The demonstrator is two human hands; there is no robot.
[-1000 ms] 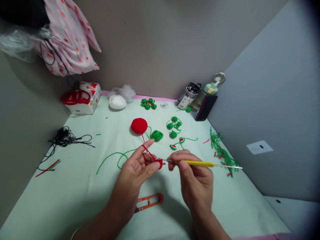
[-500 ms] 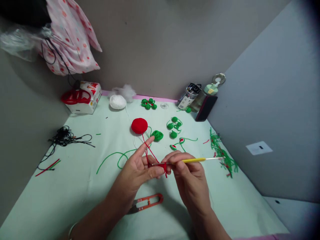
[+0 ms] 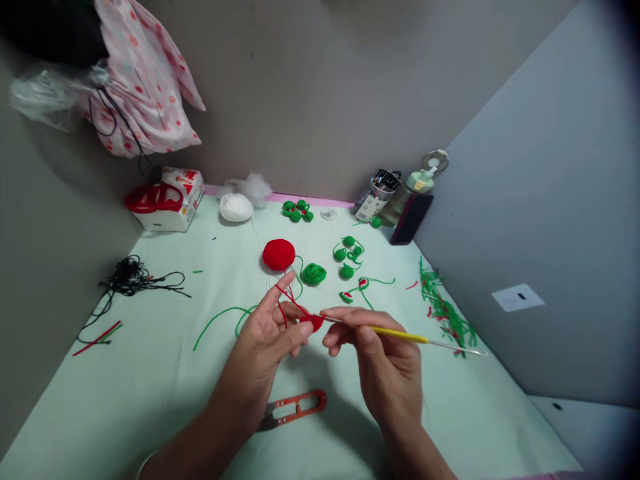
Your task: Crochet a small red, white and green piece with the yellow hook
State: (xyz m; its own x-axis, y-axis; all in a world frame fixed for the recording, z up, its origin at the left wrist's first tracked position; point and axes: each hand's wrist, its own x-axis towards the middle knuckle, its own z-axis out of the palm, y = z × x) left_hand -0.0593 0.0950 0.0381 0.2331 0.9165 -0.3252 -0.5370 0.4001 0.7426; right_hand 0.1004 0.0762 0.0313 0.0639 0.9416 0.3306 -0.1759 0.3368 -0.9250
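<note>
Between the thumb and fingers of my left hand (image 3: 270, 340) is a small red crochet piece (image 3: 314, 323). Red yarn runs over its raised index finger and back to the red yarn ball (image 3: 279, 255). My right hand (image 3: 385, 360) grips a crochet hook (image 3: 400, 334) by its yellow handle, and the hook's left tip meets the red piece. The other metal end sticks out to the right. Just behind the hands lies a green yarn ball (image 3: 313, 274). Orange thread snips (image 3: 300, 407) rest on the table below, their blades partly behind my left wrist.
Several small green crocheted balls (image 3: 347, 271) lie behind my right hand. Green yarn scraps (image 3: 445, 310) are heaped at the right, tangled black cord (image 3: 130, 275) at the left. A white yarn ball (image 3: 236, 208), a tissue box (image 3: 185, 193), a pen holder (image 3: 374, 199) and a phone (image 3: 411, 219) stand farther back.
My right hand has drawn slightly right and tilted the hook so its right end points lower. The red piece has shifted left and turned; my left index finger has lowered a little.
</note>
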